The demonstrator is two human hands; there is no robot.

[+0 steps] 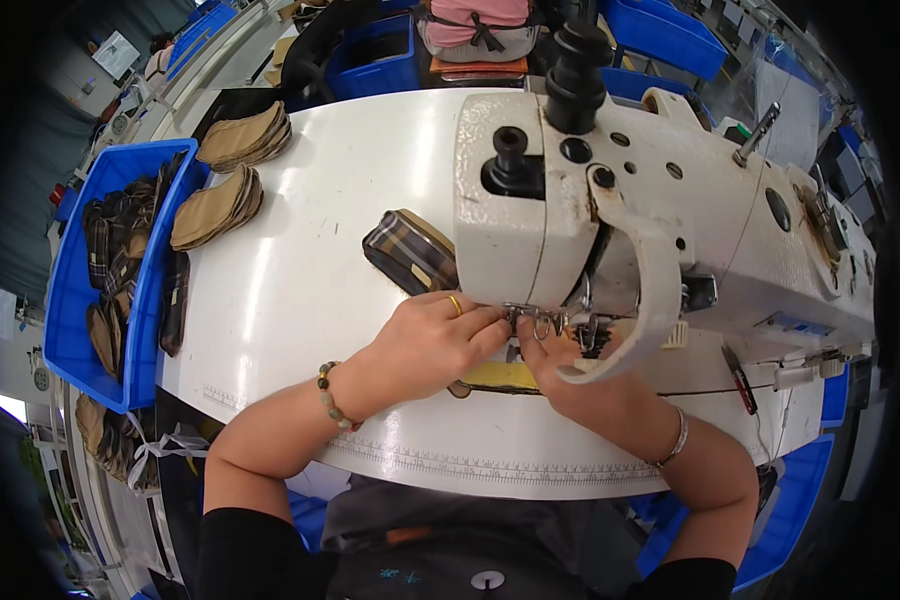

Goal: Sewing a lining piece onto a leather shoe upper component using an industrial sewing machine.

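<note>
A: Hands first. State?

B: Left hand and right hand close together, fingertips nearly meeting at the metal presser foot. Left fingers bunched and bent; right partly covered by the white curved lever of the sewing machine. Whether either is clamped on something: cannot tell, fingertips obscured.

A: Position of the workpiece?

B: A yellow piece lies flat on the white tabletop, between the two hands and slightly nearer the body. Its far side is hidden by the fingers and the machine.

A: Worn items?

B: Gold ring and beaded bracelet on the left; silver bracelet at the right wrist.

A: Surroundings, relative to the hands?

B: Just beyond the left hand, a plaid pouch with tan along its top, tilted. Well left of that hand, a blue bin holding plaid and tan pieces. Far to the left hand's upper left, two stacks of tan pieces: a farther stack and a nearer stack.

A: Right side?

B: Red-and-black tool to the right of the right hand. Printed ruler scale runs along the table edge, on the body side of both hands.
</note>
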